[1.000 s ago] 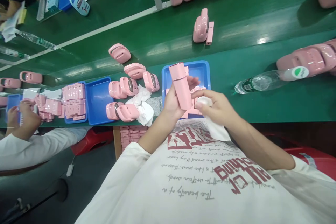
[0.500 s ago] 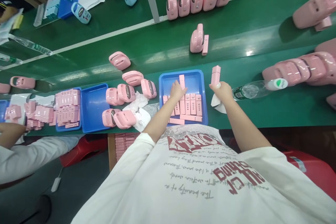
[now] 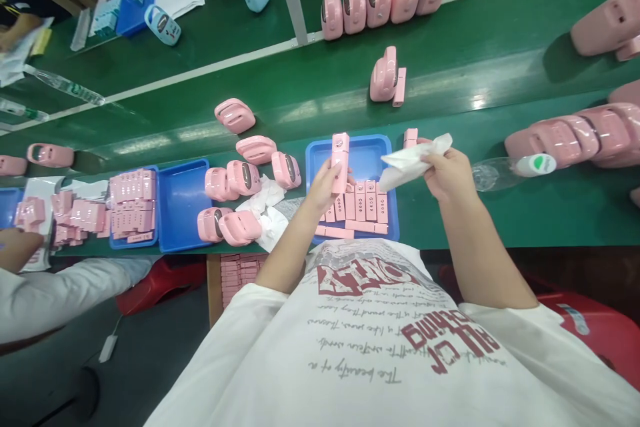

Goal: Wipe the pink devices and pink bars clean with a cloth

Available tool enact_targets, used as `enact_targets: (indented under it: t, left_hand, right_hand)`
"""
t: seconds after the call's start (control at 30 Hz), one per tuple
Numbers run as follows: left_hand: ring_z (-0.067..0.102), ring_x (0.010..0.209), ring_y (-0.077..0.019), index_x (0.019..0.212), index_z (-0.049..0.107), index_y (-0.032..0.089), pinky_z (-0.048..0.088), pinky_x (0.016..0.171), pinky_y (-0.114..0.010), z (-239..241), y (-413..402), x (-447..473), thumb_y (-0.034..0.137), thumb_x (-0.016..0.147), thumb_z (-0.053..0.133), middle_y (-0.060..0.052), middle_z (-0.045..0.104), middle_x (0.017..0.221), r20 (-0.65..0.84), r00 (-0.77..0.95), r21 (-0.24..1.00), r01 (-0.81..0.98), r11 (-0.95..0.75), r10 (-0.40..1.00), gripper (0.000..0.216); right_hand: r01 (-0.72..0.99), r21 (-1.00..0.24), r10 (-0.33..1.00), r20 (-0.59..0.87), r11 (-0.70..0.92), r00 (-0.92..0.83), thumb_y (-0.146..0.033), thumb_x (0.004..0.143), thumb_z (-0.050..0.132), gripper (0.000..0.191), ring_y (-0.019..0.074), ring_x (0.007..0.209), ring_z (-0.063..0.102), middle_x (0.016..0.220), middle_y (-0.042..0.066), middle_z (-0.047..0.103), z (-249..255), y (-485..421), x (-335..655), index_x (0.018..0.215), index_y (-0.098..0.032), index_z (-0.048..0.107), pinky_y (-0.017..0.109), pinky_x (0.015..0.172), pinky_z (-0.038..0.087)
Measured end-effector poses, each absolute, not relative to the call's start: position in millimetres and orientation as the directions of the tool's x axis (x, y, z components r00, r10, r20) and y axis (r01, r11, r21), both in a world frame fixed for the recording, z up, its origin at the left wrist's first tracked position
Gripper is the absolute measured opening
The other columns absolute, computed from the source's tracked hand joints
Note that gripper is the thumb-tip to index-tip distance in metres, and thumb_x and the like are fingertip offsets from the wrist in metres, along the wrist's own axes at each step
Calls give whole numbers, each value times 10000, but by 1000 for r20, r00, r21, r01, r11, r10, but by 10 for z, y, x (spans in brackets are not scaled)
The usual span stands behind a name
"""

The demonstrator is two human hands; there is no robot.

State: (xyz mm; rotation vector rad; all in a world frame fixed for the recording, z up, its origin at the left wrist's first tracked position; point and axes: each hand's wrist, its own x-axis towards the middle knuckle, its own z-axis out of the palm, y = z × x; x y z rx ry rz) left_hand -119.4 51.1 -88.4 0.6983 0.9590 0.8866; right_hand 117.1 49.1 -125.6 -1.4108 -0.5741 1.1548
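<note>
Holding a pink block (image 3: 341, 159) in the left hand (image 3: 323, 189), white cloth (image 3: 411, 163) in the right hand (image 3: 452, 176). Might drop the block into the blue tray (image 3: 369, 157) if held loosely.

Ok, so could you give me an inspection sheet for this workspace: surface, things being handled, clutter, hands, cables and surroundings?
Surface: green worktable, glossy.
Things handled: pink rectangular case and white wipe; blue tray holding more pink cases.
Clutter: clear plastic bottle on its side, crumpled white wipes, pink handled devices.
Hands: left hand has its grip on the case above the tray; right hand holds the wipe.
Cables: thin cord at a small white block, lower left.
Surroundings: co-worker's white sleeve and red stool at left.
</note>
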Motion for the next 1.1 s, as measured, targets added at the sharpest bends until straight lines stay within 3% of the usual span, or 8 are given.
enact_targets:
  t: [0.2, 0.3, 0.43, 0.57, 0.67, 0.73, 0.9, 1.1]
  left_hand:
    - [585, 579, -117, 974, 580, 174, 428, 452, -211, -508, 195, -1058, 709, 860, 282, -53, 638, 805, -350, 417, 743, -421, 520, 839, 623]
    - [647, 736, -166, 1085, 587, 194, 476, 519, -229, -400, 154, -974, 724, 861, 144, -68, 654, 837, -387, 337, 712, -483, 510, 858, 726]
    - [653, 911, -198, 1196, 562, 189, 523, 655, -272, -251, 173, -948, 663, 880, -10, -96, 663, 915, -443, 143, 677, -594, 435, 885, 807]
    - [663, 836, -199, 1224, 535, 214, 528, 612, -285, -188, 149, -951, 667, 836, -126, -84, 646, 862, -494, 109, 653, -608, 451, 862, 890]
    - [634, 665, -170, 1180, 546, 248, 503, 513, -260, -174, 75, -924, 754, 809, -15, -51, 617, 778, -477, 238, 615, -597, 515, 846, 841]
    - [579, 552, -138, 1133, 562, 240, 458, 441, -236, -140, 26, -918, 803, 775, 43, -39, 593, 731, -468, 354, 570, -579, 583, 810, 845]
    - [496, 453, -108, 1023, 579, 189, 364, 357, -220, 10, -53, -983, 828, 739, 16, -47, 581, 698, -410, 497, 518, -564, 644, 765, 898]
    - [507, 450, -116, 916, 585, 180, 364, 354, -238, 126, -101, -1026, 856, 716, 38, -68, 615, 738, -399, 505, 553, -534, 640, 765, 892]
  right_hand:
    - [-323, -910, 893, 100, 261, 439, -309, 838, 483, 211, 164, 1152, 566, 1111, 28, 656, -566, 526, 571, 992, -252, 617, 372, 1034, 437]
    - [0, -914, 904, 402, 406, 142, -342, 898, 453, 306, 192, 1336, 421, 1316, 34, 573, -486, 382, 281, 1160, -284, 600, 437, 1140, 313]
    - [276, -656, 707, 601, 703, -372, -313, 907, 452, 396, 212, 1424, 266, 1398, 65, 504, -626, 122, 146, 1289, -249, 538, 504, 1158, 254]
    - [271, -647, 687, 567, 713, -454, -376, 912, 454, 371, 216, 1321, 447, 1303, 53, 591, -641, 87, 250, 1249, -277, 573, 501, 1129, 317]
    - [184, -857, 876, 462, 481, -137, -546, 871, 473, 395, 239, 1279, 490, 1274, 38, 604, -536, 228, 319, 1148, -307, 622, 474, 1074, 403]
    - [-47, -960, 958, 270, 275, 94, -617, 869, 409, 449, 235, 1198, 556, 1212, 46, 629, -459, 320, 343, 1103, -294, 616, 428, 963, 501]
    - [-535, -842, 990, -125, -70, 68, -606, 859, 345, 441, 209, 1053, 623, 1144, 57, 644, -345, 347, 473, 1015, -258, 565, 349, 736, 575]
    - [-539, -840, 987, -137, -69, 88, -638, 847, 305, 468, 213, 1202, 535, 1168, 67, 621, -270, 221, 694, 955, -255, 551, 392, 853, 547]
